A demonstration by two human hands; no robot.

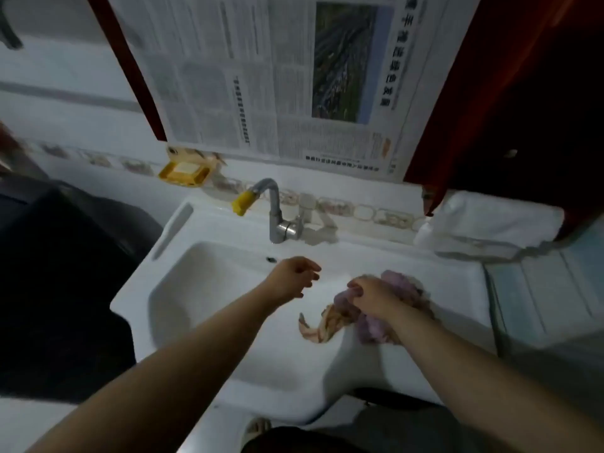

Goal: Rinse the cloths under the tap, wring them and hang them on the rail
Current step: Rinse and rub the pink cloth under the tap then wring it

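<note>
**Cloths bunched on the sink's right ledge, one hand on them**

At the far left a dark bin [58, 256] stands beside the white sink [183, 305]. On the tiled wall behind, a yellow soap dish [184, 173] sits just left of the tap [274, 214], whose grey spout bends left and ends in a yellow nozzle [243, 202]. I can make out no water running from it, though the picture is soft. A newspaper [277, 76] is spread over the wall above.

The left hand [294, 277] hovers over the far right part of the basin, fingers loosely curled and relaxed, holding nothing and touching nothing. It is near the cloths but apart from them.

To its right, the right hand [372, 297] lies on top of the purple cloth [395, 279], fingers curled down into the fabric and gripping a bunch of it. The purple cloth shows both beyond the knuckles and on the near side under the wrist. A patterned cloth [322, 325] trails out from under the fingers to the left and nearer, its tail curling on the white ledge. Both cloths rest on the sink's right ledge, outside the basin.

Far right, a folded white towel [490, 220] lies by the wall.
</note>
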